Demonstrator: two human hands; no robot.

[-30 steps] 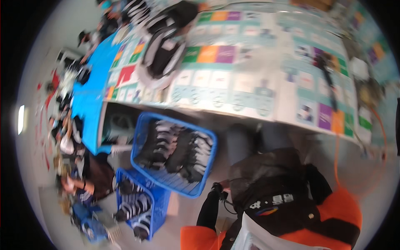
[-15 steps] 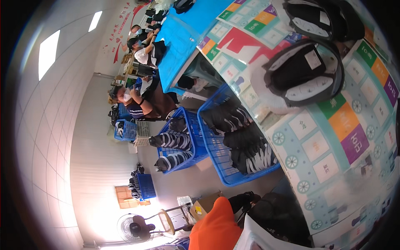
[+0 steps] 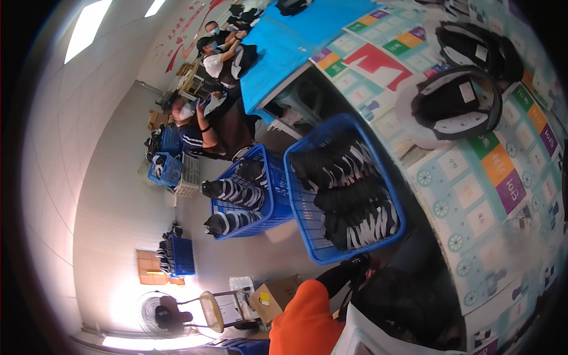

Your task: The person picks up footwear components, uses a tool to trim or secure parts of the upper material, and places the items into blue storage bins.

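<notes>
Neither of my hands shows clearly. At the lower edge is an orange garment (image 3: pixel 302 316), with dark cloth reaching from it toward a basket; a small skin-coloured patch there is too unclear to name. White cloth or paper (image 3: pixel 364 334) lies beside it. On the patterned tabletop (image 3: pixel 435 195) rests a black oval piece (image 3: pixel 447 100) with white inner panels and a pale label, apparently a shoe upper. A similar black piece (image 3: pixel 473 50) lies just beyond. No hand touches either one.
Blue baskets (image 3: pixel 313 251) (image 3: pixel 269 192) hold rows of black-and-white pieces on the floor beside the table. A blue-covered table (image 3: pixel 284 44) stands farther back. Masked co-workers (image 3: pixel 198 133) handle similar pieces. A cardboard box (image 3: pixel 275 299), chair (image 3: pixel 211 310) and fan (image 3: pixel 165 313) are lower left.
The view has shifted, so the table and the black pieces on it now appear farther right. The pieces themselves look unmoved, and more of the near basket and floor shows.
</notes>
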